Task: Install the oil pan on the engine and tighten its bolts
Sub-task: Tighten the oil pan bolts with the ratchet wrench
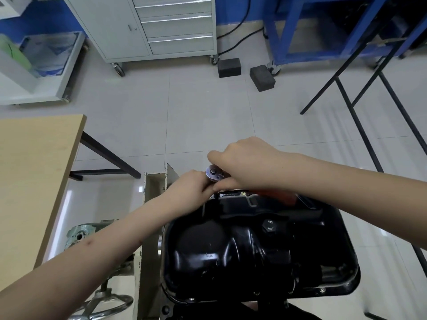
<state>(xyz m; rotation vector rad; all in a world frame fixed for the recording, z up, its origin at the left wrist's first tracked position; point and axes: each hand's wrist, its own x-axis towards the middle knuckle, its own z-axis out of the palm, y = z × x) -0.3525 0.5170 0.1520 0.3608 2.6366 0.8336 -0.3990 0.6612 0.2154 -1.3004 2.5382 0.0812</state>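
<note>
The head view, the only one, looks down on a black oil pan (254,245) seated upside-down on the engine (147,250), its flange lying on the block's edge and its glossy pressed-steel belly facing up. At the far rim both hands meet over a ratchet wrench (213,173). The left hand (187,185) has its fingers curled around the ratchet head and the socket shaft below it, steadying the tool on a bolt at the far-left corner of the flange; the bolt itself is hidden under the fingers. The right hand (245,165) is wrapped over the wrench, gripping it where the orange handle (277,195) runs back along the pan's far edge. The pan looks stiff and moderately heavy, with a smooth painted skin that would be slippery to hold by the bulges; its flange is the natural place to take it, though it seems thin enough to bend if bolts are drawn down unevenly. Small bolts (322,289) show along the near flange, and a larger drain plug (269,225) sits on the pan's upper face. The wrench is rigid steel, best driven from the handle's end while the head is pressed square on the bolt. A wooden table (34,169) stands to the left.
</note>
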